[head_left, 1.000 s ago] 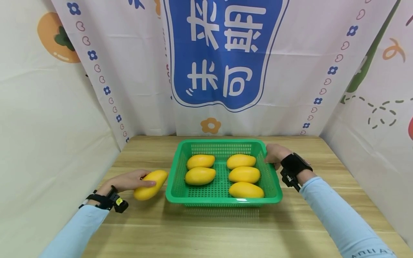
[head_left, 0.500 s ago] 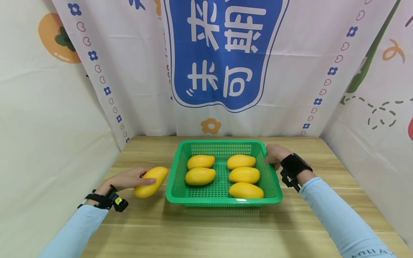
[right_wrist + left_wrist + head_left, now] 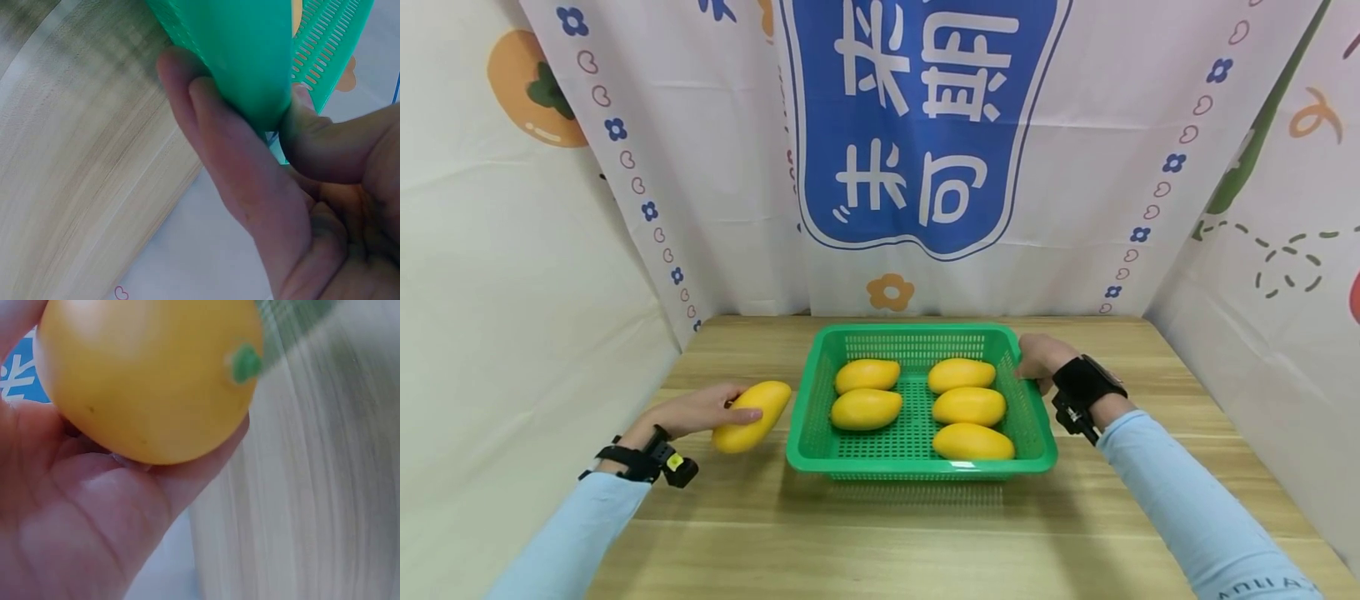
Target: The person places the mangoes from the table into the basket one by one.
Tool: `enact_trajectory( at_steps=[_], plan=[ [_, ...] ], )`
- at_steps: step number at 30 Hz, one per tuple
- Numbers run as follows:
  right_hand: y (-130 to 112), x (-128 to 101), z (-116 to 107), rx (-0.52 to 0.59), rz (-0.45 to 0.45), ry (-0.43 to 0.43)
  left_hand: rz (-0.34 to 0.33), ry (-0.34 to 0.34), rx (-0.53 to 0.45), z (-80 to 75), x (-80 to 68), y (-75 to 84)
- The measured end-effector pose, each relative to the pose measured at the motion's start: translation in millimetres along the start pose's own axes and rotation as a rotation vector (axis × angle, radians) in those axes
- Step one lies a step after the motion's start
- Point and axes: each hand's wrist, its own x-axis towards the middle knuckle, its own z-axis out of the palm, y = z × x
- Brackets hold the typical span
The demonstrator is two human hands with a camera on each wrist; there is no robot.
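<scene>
A green slotted basket (image 3: 805, 433) stands mid-table with several yellow mangoes (image 3: 967, 406) inside, two on its left side and three on its right. My left hand (image 3: 700, 410) grips another yellow mango (image 3: 752, 416) just left of the basket, slightly above the wooden table; in the left wrist view this mango (image 3: 150, 375) shows a green stem spot and lies in my palm. My right hand (image 3: 1036, 358) pinches the basket's right rim (image 3: 250, 62), thumb inside and fingers (image 3: 225, 150) outside.
The wooden table (image 3: 895, 542) is boxed in by printed cloth walls on the left (image 3: 512, 275), back (image 3: 925, 167) and right (image 3: 1270, 250). Both arms wear light blue sleeves and black wrist straps.
My left hand has lifted the mango a little and carried it slightly away from me. The right hand and basket have stayed still.
</scene>
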Motion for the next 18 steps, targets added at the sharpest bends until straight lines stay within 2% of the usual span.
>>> enact_trajectory(
  at_steps=[5, 18],
  plan=[
    [-1, -1, 0, 0.011, 0.007, -0.001, 0.01, -0.01, 0.001, -0.7, -0.3, 4.6],
    [-1, -3, 0, 0.004, -0.004, 0.002, -0.03, 0.048, 0.045, 0.4, -2.3, 26.4]
  ],
)
